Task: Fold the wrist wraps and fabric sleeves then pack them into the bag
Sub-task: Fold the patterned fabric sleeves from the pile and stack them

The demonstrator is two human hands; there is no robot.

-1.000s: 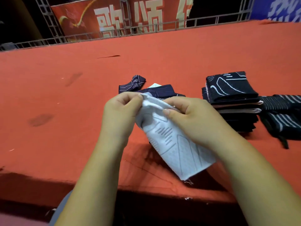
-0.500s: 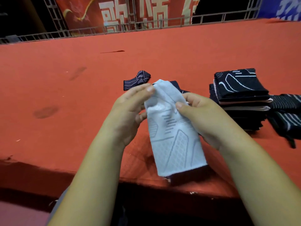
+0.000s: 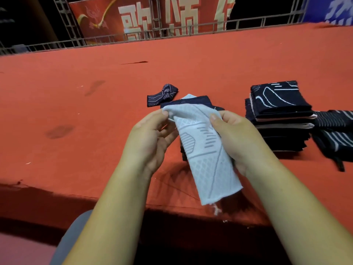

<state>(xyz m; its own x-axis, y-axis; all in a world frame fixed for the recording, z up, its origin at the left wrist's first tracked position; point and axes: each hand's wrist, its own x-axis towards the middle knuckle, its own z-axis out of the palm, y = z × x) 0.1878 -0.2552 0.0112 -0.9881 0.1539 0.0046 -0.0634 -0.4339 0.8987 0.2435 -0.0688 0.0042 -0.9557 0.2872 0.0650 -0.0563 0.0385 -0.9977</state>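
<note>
Folding is partly done: a white sleeve [image 3: 206, 150] is gripped by both hands, left [image 3: 150, 138] and right [image 3: 236, 138], unfolded. A folded stack [image 3: 280, 115] lies on the table [image 3: 76, 111]; loose dark pieces [image 3: 162, 94] remain, and no bag is seen.

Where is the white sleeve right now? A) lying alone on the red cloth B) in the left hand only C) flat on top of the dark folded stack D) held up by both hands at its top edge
D: the left hand and right hand each pinch a top corner of the white sleeve, which hangs clear of the folded stack.

Event stage: red carpet [image 3: 95, 111], banner [image 3: 152, 16], truss railing [image 3: 248, 21].
</note>
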